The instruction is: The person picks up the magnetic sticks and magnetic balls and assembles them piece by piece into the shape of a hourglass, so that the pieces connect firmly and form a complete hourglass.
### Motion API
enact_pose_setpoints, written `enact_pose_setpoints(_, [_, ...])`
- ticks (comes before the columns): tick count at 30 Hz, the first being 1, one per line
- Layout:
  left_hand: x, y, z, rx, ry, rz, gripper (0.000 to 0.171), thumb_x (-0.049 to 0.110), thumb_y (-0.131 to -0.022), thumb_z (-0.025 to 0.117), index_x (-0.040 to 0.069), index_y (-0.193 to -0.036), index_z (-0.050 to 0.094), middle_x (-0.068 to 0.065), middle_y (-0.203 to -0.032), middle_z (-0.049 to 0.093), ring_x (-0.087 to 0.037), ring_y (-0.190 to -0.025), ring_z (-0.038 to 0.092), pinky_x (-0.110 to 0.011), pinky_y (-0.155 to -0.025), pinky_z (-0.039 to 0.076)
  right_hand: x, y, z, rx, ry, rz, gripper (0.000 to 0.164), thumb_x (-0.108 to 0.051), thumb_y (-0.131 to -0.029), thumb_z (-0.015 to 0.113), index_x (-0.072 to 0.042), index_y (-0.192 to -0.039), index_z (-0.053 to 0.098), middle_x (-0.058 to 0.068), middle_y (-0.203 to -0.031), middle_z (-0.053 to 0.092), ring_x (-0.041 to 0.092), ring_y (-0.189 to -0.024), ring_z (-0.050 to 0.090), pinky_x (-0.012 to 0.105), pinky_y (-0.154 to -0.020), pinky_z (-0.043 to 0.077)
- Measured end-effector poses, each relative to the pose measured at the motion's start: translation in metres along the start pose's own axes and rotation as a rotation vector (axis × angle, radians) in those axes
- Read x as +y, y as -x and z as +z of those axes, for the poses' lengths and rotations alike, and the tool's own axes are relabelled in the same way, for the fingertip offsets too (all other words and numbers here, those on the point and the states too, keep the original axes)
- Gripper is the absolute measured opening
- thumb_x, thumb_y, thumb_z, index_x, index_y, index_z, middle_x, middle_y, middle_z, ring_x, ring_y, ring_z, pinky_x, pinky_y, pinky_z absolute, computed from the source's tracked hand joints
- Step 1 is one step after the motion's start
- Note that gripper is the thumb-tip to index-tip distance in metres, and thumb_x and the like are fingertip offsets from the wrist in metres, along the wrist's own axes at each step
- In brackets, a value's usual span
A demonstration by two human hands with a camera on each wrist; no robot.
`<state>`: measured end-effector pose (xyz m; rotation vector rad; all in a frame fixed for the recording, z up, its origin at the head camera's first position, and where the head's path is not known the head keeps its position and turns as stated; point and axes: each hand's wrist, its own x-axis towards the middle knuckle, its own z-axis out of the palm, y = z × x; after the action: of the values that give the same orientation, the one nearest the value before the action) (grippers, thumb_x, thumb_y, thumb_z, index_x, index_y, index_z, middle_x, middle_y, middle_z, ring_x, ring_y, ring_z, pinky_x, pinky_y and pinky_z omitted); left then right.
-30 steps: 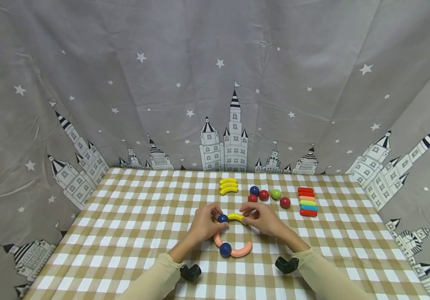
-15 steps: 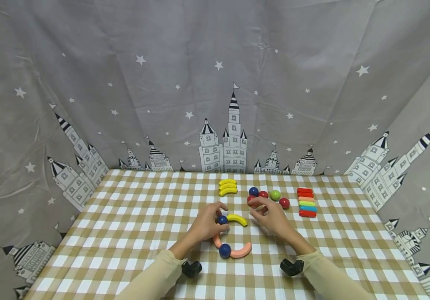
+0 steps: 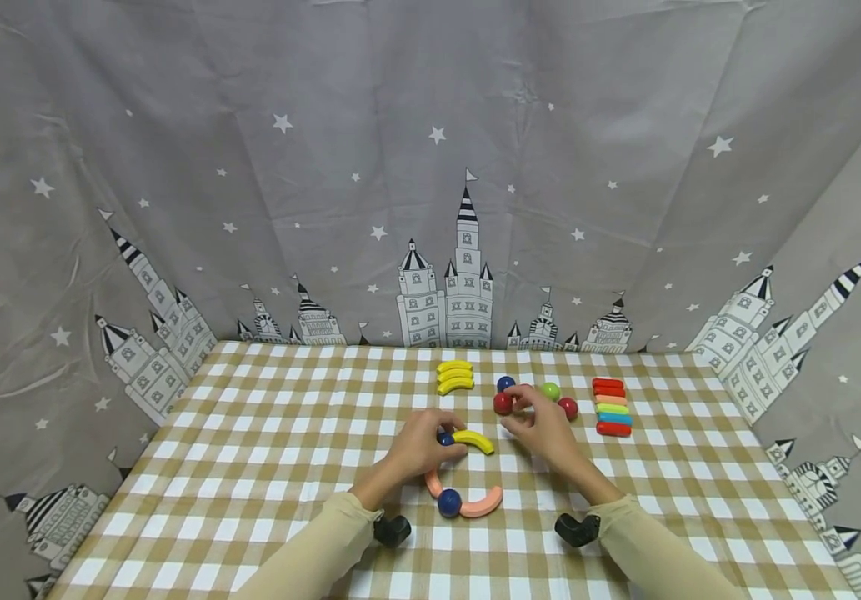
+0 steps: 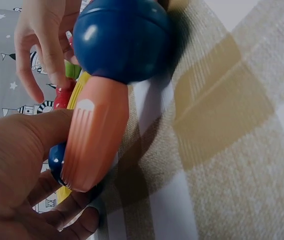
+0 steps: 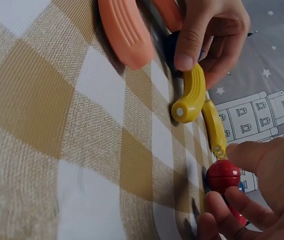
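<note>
My left hand [image 3: 422, 442] pinches a dark blue ball [image 3: 445, 438] between thumb and fingers. A curved yellow rod [image 3: 475, 440] joins the ball on its right; a metal dot shows on its free end in the right wrist view. Below, a curved salmon rod [image 4: 99, 132] leads to a second blue ball [image 3: 448, 503], and another curved salmon rod [image 3: 483, 502] extends right from there. Over the loose balls, my right hand [image 3: 546, 429] has its thumb and fingers spread beside a red ball [image 5: 223, 176]. Whether they touch it I cannot tell.
Several curved yellow rods [image 3: 456, 379] lie stacked side by side behind. Near the right hand are a blue ball [image 3: 505, 383], a green ball [image 3: 550, 390] and another red ball [image 3: 568, 408]. Farther right, short coloured rods [image 3: 613, 408] form a column on the checked cloth [image 3: 265, 467].
My right hand has let go of the curved yellow rod and moved right and away to the red ball. The left hand stays on the blue ball.
</note>
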<state>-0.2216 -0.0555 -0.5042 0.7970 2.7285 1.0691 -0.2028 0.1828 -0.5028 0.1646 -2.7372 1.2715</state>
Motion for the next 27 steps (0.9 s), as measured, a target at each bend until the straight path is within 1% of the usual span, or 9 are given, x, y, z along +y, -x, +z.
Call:
enact_pose_setpoints(3, [0.0, 0.001, 0.001, 0.01, 0.001, -0.001, 0.019, 0.017, -0.084, 0.086, 0.012, -0.1, 0.077, 0.005, -0.09, 0.07, -0.013, -0.08, 0.056, -0.028, -0.072, 0.044, 0.002, -0.001, 0.004, 0.006, 0.03, 0.005, 0.048, -0.009, -0.085, 0.083, -0.013, -0.13, 0.065, 0.01, -0.102, 0.066, 0.018, -0.076, 0.057, 0.034, -0.072, 0.049])
enact_pose_setpoints(6, [0.0, 0.001, 0.002, 0.021, 0.009, 0.006, 0.015, 0.016, -0.084, 0.085, 0.012, -0.096, 0.077, 0.006, -0.085, 0.069, -0.013, -0.079, 0.057, -0.027, -0.071, 0.044, 0.003, -0.004, 0.009, 0.014, 0.069, 0.022, 0.052, -0.01, -0.085, 0.083, -0.013, -0.133, 0.064, 0.008, -0.099, 0.066, 0.019, -0.081, 0.058, 0.038, -0.075, 0.049])
enact_pose_setpoints(9, [0.0, 0.001, 0.003, 0.025, 0.017, 0.007, 0.012, 0.015, -0.085, 0.084, 0.012, -0.095, 0.077, 0.006, -0.082, 0.066, -0.013, -0.077, 0.057, -0.027, -0.069, 0.045, 0.004, -0.006, 0.012, 0.003, 0.113, 0.041, 0.055, -0.013, -0.084, 0.083, -0.015, -0.136, 0.063, 0.005, -0.099, 0.066, 0.02, -0.085, 0.059, 0.041, -0.079, 0.049])
enact_pose_setpoints(12, [0.0, 0.002, 0.003, 0.033, 0.022, 0.013, 0.012, 0.015, -0.085, 0.084, 0.013, -0.094, 0.077, 0.007, -0.081, 0.066, -0.013, -0.076, 0.057, -0.027, -0.07, 0.045, 0.004, -0.008, 0.013, -0.011, 0.142, 0.048, 0.057, -0.014, -0.085, 0.083, -0.016, -0.138, 0.063, 0.004, -0.098, 0.066, 0.019, -0.086, 0.06, 0.041, -0.079, 0.05])
enact_pose_setpoints(16, [0.0, 0.002, 0.003, 0.037, 0.024, 0.012, 0.011, 0.015, -0.086, 0.084, 0.013, -0.094, 0.077, 0.007, -0.082, 0.067, -0.013, -0.077, 0.057, -0.027, -0.07, 0.044, 0.004, -0.009, 0.013, -0.01, 0.149, 0.05, 0.053, -0.014, -0.085, 0.082, -0.016, -0.135, 0.064, 0.002, -0.094, 0.066, 0.017, -0.082, 0.06, 0.039, -0.074, 0.05])
enact_pose_setpoints(21, [0.0, 0.002, 0.003, 0.036, 0.026, 0.008, 0.012, 0.014, -0.086, 0.084, 0.012, -0.094, 0.077, 0.005, -0.083, 0.068, -0.014, -0.077, 0.057, -0.027, -0.07, 0.044, 0.004, -0.01, 0.012, -0.015, 0.111, 0.063, 0.044, -0.011, -0.087, 0.08, -0.015, -0.127, 0.065, -0.003, -0.079, 0.063, 0.013, -0.07, 0.056, 0.034, -0.066, 0.046])
enact_pose_setpoints(23, [0.0, 0.002, 0.002, 0.035, 0.03, 0.002, 0.012, 0.013, -0.086, 0.084, 0.011, -0.095, 0.077, 0.005, -0.084, 0.067, -0.014, -0.077, 0.057, -0.027, -0.07, 0.044, 0.002, -0.011, 0.012, -0.017, 0.098, 0.069, 0.042, -0.009, -0.087, 0.08, -0.015, -0.126, 0.065, -0.003, -0.076, 0.061, 0.013, -0.067, 0.055, 0.033, -0.064, 0.044])
enact_pose_setpoints(27, [0.001, 0.003, 0.002, 0.03, 0.027, -0.016, 0.012, 0.014, -0.086, 0.084, 0.012, -0.095, 0.077, 0.006, -0.084, 0.066, -0.014, -0.078, 0.056, -0.028, -0.07, 0.044, 0.001, -0.012, 0.012, -0.01, 0.103, 0.083, 0.04, -0.009, -0.088, 0.079, -0.014, -0.125, 0.066, -0.002, -0.075, 0.06, 0.014, -0.066, 0.054, 0.032, -0.064, 0.044])
